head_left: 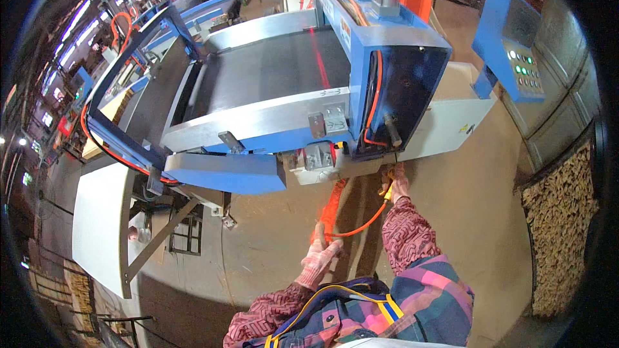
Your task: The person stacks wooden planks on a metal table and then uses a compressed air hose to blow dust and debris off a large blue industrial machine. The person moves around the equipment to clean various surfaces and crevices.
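My left hand point(319, 254), in a pale pinkish glove, is closed around the lower end of an orange coiled air hose point(333, 209). From there a single loop of the hose curves right to a yellow air blow gun point(388, 192). My right hand point(400, 185) grips the gun just below the machine's front edge; its fingers partly hide the gun. Above both hands stands a blue and silver conveyor machine point(258, 106) with a dark belt, crossed by a red laser line point(318, 58).
A blue control panel point(525, 71) with lit buttons stands at the right. Stacked wood strips point(560, 232) fill a frame at the right edge. A white panel point(103, 229) on a slanted brace juts out at the left. Concrete floor point(477, 219) lies below the machine.
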The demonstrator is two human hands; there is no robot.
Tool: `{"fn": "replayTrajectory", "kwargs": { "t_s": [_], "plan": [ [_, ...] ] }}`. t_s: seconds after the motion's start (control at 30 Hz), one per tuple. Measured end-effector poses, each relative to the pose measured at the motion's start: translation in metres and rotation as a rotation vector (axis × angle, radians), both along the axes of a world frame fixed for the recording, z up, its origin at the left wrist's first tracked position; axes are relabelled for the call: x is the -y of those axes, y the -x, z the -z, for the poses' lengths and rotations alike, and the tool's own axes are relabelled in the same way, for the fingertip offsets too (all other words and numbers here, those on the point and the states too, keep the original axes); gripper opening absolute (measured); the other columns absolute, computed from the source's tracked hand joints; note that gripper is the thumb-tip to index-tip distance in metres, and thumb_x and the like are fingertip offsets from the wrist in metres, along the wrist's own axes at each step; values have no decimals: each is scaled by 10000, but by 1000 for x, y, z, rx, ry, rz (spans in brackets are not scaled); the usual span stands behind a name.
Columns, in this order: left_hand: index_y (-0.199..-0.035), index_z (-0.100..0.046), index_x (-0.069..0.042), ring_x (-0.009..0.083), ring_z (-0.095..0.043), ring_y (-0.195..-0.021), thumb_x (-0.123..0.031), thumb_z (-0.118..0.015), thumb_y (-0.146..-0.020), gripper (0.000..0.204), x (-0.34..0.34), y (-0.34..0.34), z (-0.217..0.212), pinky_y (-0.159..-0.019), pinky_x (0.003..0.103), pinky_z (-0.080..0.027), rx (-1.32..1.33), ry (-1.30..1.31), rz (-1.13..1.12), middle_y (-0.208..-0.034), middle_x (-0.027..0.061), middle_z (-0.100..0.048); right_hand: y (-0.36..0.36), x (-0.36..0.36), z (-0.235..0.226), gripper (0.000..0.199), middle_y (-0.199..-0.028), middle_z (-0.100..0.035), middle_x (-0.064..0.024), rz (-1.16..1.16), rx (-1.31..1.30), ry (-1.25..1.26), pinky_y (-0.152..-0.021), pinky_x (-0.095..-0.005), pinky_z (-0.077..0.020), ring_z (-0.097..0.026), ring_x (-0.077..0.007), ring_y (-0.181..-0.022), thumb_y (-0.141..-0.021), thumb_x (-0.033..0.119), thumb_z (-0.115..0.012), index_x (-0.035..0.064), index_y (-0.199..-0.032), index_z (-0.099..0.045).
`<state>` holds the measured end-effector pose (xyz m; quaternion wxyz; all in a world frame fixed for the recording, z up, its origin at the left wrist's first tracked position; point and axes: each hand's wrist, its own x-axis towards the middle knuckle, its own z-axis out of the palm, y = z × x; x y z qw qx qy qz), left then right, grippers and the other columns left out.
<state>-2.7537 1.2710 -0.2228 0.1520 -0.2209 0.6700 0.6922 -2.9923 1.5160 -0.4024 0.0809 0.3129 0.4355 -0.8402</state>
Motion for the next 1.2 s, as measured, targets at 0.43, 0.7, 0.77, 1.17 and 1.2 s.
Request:
{"fn": "replayTrajectory", "kwargs": {
  "t_s": [0.43,0.7,0.77,1.17,1.2],
  "plan": [
    [-1412,-330,51,207,-640,-761,-163,-593,-906,609,-49,48,36,-676,345,-535,-79,307,165,-857,105,-614,44,-29,1,658,-626,-576,-76,-310,8,-568,-477,-333,-435,-536,-151,-519,-885,680,-515,36,-774,-585],
    [-1482,-215,67,145,-521,-566,-174,-610,-902,742,-70,52,45,-569,303,-477,169,92,-312,-699,51,-551,-25,-19,-3,365,-757,-612,-74,-465,147,-232,-498,-425,-499,-597,-270,-615,-916,418,-596,60,-980,-622],
    [-1467,-260,65,144,-509,-549,-173,-618,-896,715,-71,41,41,-559,305,-469,184,120,-361,-681,51,-545,-19,-5,8,376,-784,-619,-70,-477,195,-144,-511,-425,-497,-591,-275,-639,-888,423,-621,64,-999,-632],
    [-1442,-307,4,181,-630,-643,-284,-625,-845,735,-61,13,3,-616,314,-486,238,305,-317,-817,116,-668,4,23,53,211,-597,-549,-42,-170,64,199,-439,-378,-442,-501,-202,-473,-853,253,-667,49,-902,-642],
    [-1455,-287,15,170,-613,-626,-250,-644,-846,753,-49,-3,9,-575,310,-481,229,217,-383,-836,117,-659,-6,36,50,195,-577,-529,-42,-162,124,225,-430,-380,-431,-489,-205,-466,-860,246,-653,53,-873,-629]
  ]
}}
